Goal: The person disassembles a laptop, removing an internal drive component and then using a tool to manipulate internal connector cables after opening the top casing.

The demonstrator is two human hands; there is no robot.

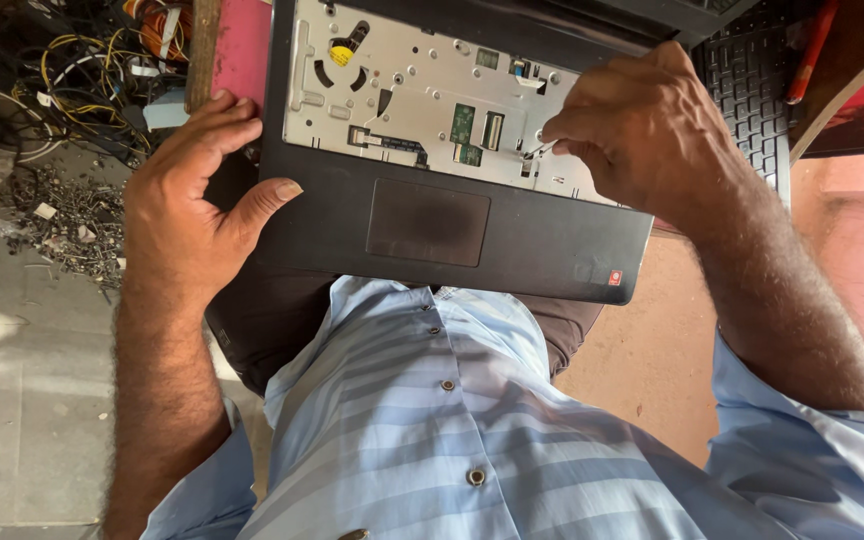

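A black laptop base [552,250] lies on my lap with its keyboard removed, showing a silver metal plate [412,90] with small green boards and connectors. My left hand [187,215] grips the laptop's left edge, thumb resting on the palm rest beside the touchpad [427,222]. My right hand [642,130] is over the right side of the plate, fingers pinched on a thin metal tool [537,150] whose tip touches the plate.
A loose black keyboard [752,90] lies at the upper right with a red-handled tool [810,50] beside it. A tangle of yellow and black wires [82,70] and a heap of small screws and scraps [67,215] sit on the floor to the left.
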